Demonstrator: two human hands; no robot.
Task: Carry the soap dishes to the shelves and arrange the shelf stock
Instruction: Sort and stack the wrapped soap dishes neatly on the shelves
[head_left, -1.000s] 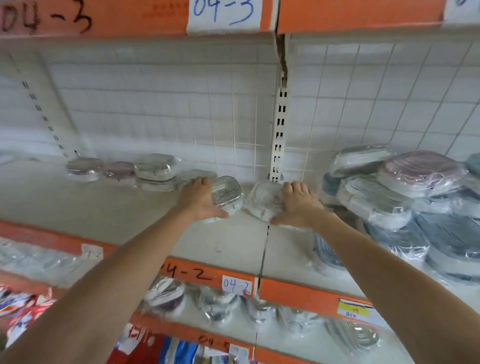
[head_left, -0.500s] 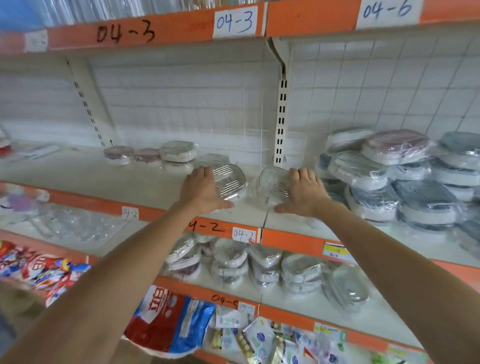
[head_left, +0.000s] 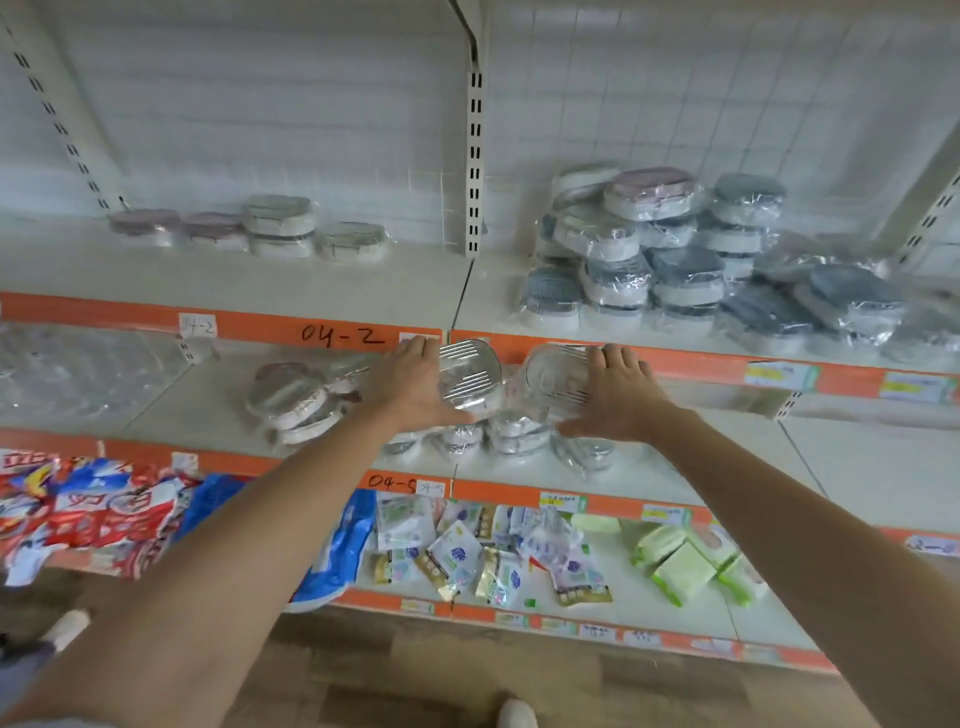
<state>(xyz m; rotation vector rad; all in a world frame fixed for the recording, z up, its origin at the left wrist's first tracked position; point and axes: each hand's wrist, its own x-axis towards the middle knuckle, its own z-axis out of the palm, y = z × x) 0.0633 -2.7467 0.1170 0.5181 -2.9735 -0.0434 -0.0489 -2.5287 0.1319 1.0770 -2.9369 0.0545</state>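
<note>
My left hand (head_left: 415, 387) grips a clear ribbed soap dish (head_left: 470, 376) wrapped in plastic. My right hand (head_left: 615, 395) grips a second clear soap dish (head_left: 553, 382) beside it. Both dishes hang in front of the orange edge (head_left: 691, 364) of the shelf marked 04-2, off that shelf and above the shelf below. On the lower shelf, under my hands, lie several wrapped clear soap dishes (head_left: 511, 434) and a tilted pile (head_left: 296, 402) to the left. The upper shelf holds a row of wrapped dishes (head_left: 280, 228) at the back left.
A big heap of grey, white and pink wrapped dishes (head_left: 670, 254) fills the upper shelf's right side. A white slotted upright (head_left: 474, 161) divides the bays. Below lie sachets (head_left: 483, 556), green packs (head_left: 685, 561) and red and blue bags (head_left: 104, 509). Wooden floor lies underneath.
Both hands have pulled the two clear dishes back off the 04-2 shelf and downward, in front of its orange edge. The view has tilted down, showing the lower shelves.
</note>
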